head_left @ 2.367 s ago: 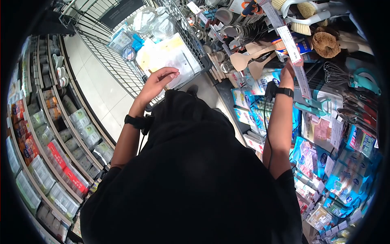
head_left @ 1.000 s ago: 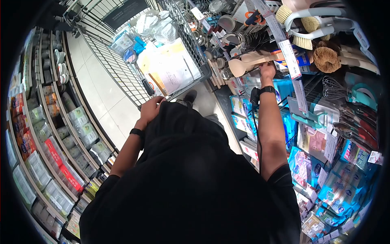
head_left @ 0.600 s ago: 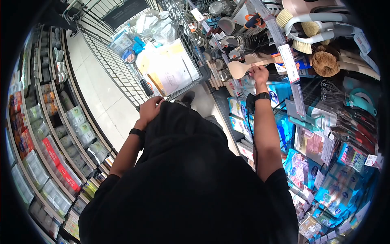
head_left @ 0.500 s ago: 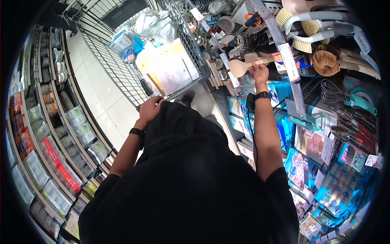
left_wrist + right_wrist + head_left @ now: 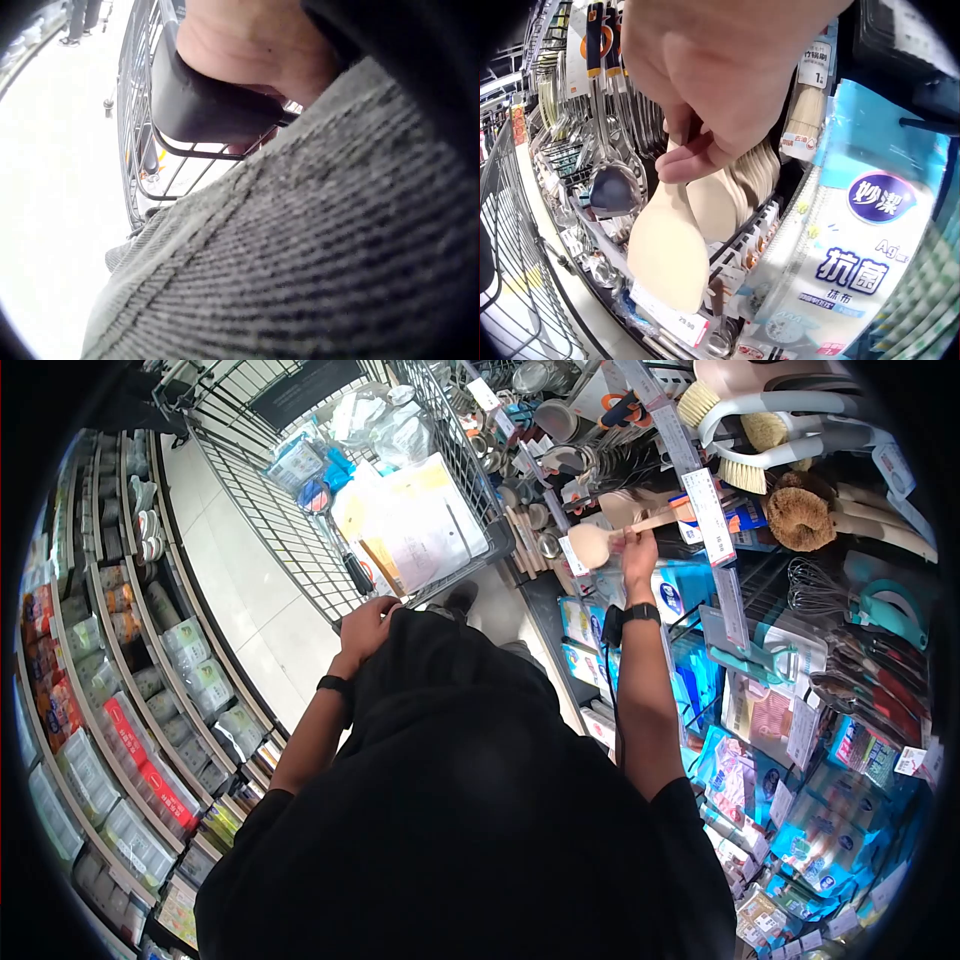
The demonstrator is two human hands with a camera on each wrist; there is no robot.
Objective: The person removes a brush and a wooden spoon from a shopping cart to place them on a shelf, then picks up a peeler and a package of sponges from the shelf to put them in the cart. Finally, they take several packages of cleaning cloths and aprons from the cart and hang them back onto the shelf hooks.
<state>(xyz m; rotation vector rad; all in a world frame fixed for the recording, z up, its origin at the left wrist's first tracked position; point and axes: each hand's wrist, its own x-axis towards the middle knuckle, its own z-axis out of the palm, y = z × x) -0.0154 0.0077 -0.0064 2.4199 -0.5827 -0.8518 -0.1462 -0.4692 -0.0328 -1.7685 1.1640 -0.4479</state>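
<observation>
My right hand point(image 5: 637, 550) point(image 5: 705, 97) grips the handle of a pale wooden spatula point(image 5: 600, 541) point(image 5: 667, 255), holding it just off the utensil rack, blade pointing toward the cart. More wooden spatulas point(image 5: 739, 187) hang on the hook behind it, and another point(image 5: 640, 505) hangs above my hand. My left hand point(image 5: 368, 628) point(image 5: 247, 41) curls round the black handle bar point(image 5: 210, 109) of the wire shopping cart point(image 5: 280, 530), close against my dark sweater.
The cart holds papers point(image 5: 410, 525) and plastic-wrapped goods point(image 5: 385, 415). The right shelf carries steel ladles point(image 5: 611, 180), brushes point(image 5: 760, 420), whisks point(image 5: 820, 585) and blue cleaning-cloth packs point(image 5: 690, 585) point(image 5: 855, 255). Shelves of jars point(image 5: 150, 690) line the left of the tiled aisle point(image 5: 250, 590).
My right hand dropped from the price strip to the wooden spatula, took its handle and drew it down off the hook. My left hand came back from the cart's papers to the handle bar.
</observation>
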